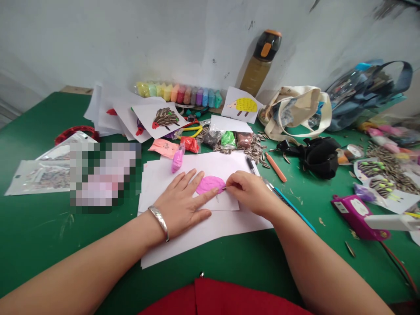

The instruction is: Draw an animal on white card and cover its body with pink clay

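A flat pink clay shape [209, 183] lies on a white sheet of paper [210, 168] in the middle of the green table [39, 236]. My left hand [182, 203] rests flat on the paper, its fingertips touching the clay's left edge. My right hand [250, 191] is pinched at the clay's right edge, holding a small dark thing that looks like a sunflower seed [224, 188]. A silver bracelet [160, 222] sits on my left wrist.
Behind the paper lie small bags of coloured clay [210, 141], a pile of sunflower seeds [256, 151], finished hedgehog pictures [164, 118], a row of clay packs [180, 92] and a bottle [262, 61]. Pens [288, 203], bags [295, 109] and a purple glue gun [361, 216] are at right.
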`<state>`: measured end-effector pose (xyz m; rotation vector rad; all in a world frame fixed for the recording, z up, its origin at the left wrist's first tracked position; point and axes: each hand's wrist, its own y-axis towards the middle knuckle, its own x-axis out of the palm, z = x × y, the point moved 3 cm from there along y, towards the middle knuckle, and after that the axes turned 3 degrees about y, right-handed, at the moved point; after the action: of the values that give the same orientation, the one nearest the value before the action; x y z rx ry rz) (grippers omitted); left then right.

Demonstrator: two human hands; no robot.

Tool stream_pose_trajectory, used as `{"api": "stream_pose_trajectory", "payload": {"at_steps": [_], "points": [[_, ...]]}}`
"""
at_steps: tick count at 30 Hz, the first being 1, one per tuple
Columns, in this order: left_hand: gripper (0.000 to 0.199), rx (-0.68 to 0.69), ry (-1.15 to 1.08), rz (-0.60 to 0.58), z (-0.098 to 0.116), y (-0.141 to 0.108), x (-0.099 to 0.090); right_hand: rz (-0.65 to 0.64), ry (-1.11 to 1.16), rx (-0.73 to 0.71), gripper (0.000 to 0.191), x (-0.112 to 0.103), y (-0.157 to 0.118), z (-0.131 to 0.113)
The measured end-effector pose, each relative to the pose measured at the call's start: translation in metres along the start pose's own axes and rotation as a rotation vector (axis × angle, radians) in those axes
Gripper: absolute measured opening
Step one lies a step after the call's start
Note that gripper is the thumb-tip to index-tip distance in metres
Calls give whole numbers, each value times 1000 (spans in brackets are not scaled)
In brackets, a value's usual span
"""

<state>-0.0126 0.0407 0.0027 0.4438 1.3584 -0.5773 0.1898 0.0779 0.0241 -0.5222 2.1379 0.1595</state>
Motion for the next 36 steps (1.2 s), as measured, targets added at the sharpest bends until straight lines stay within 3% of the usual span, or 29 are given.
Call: {"api": "stream_pose_trajectory", "payload": {"at_steps": [21,36], "points": [[57,-2,17,-13,1,1,-1,86,-31,60,11,0,3,4],[56,3,12,10,1,0,0,44,-99,59,12,0,2,1]]}}
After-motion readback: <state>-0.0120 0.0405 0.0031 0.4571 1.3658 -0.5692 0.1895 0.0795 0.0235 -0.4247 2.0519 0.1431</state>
